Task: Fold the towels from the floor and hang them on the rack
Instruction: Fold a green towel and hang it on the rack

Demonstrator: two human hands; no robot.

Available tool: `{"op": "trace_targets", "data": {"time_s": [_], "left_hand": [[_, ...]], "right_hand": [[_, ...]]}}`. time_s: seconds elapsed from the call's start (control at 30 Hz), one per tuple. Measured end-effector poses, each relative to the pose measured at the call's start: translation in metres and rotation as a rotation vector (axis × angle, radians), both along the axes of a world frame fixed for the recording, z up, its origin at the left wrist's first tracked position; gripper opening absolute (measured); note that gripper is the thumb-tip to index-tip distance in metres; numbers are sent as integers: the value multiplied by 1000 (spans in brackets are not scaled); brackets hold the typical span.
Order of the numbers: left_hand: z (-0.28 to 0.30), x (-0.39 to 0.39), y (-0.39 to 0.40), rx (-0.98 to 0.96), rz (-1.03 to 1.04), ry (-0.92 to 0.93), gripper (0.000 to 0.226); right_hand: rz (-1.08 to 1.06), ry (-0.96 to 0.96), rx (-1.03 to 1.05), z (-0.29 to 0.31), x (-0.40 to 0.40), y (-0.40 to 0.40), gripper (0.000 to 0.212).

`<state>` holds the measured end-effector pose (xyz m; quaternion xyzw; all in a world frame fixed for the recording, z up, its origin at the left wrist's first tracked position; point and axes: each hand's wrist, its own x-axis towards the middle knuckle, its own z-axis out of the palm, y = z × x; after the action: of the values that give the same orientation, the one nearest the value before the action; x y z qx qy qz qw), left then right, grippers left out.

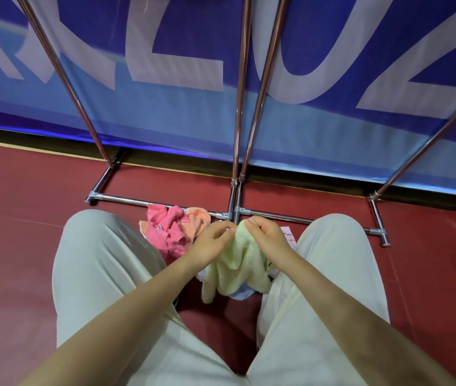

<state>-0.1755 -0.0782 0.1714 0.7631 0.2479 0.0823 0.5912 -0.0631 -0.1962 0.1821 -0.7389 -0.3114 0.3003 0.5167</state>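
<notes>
The left hand (212, 240) pinches the top edge of a pale green terry towel (233, 271) between curled fingers, and the right hand (267, 237) pinches the same edge just beside it, so both are closed on the cloth; the towel hangs down from the two grips in loose, uneven folds between the knees of the person's light beige trousers (104, 274), its lower end touching or nearly touching the dark red floor (26, 218); under it a scrap of light blue cloth (242, 294) shows, and to the right a white cloth with thin stripes (288, 234) peeks out behind the right hand. Just left of the hands lies a crumpled heap: a pink towel (165, 229) with an orange towel (197, 220) bunched against it, both resting on the floor and against the base bar of the chrome tube rack (238, 107); the rack's uprights rise in front of a blue banner with large white letters (182, 51).

As a judgement, the task is near its start; no towel is seen on any visible rail, though the top of the rack is out of frame; the green towel is being opened for folding, not yet folded; the rest remain in heaps on the floor.
</notes>
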Motion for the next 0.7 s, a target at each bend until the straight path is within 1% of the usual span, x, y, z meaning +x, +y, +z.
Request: {"op": "trace_targets", "data": {"time_s": [0.17,0.27,0.33,0.4,0.53,0.57,0.63,0.7], "left_hand": [[-5,5,-5,-9,44,8,16],[-2,6,-6,-112,73,8,20],[-1,5,-8,-170,76,27,27],[-3,5,-11,-236,99,48,29],[-5,7,-13,-349,169,81,38],[-4,7,-13,-367,170,86,37],[1,7,-13,-371,166,90,26],[2,8,-11,-272,193,76,24]], "right_hand": [[-23,14,14,2,-1,1,22],[5,19,20,0,-2,1,21],[23,11,26,-1,-5,1,25],[20,-3,28,-2,-7,2,27],[-12,-10,24,-5,-6,4,21],[-26,-11,23,-5,-5,5,20],[-58,-27,7,-6,-4,5,20],[-78,-73,-23,-6,-2,5,18]]}}
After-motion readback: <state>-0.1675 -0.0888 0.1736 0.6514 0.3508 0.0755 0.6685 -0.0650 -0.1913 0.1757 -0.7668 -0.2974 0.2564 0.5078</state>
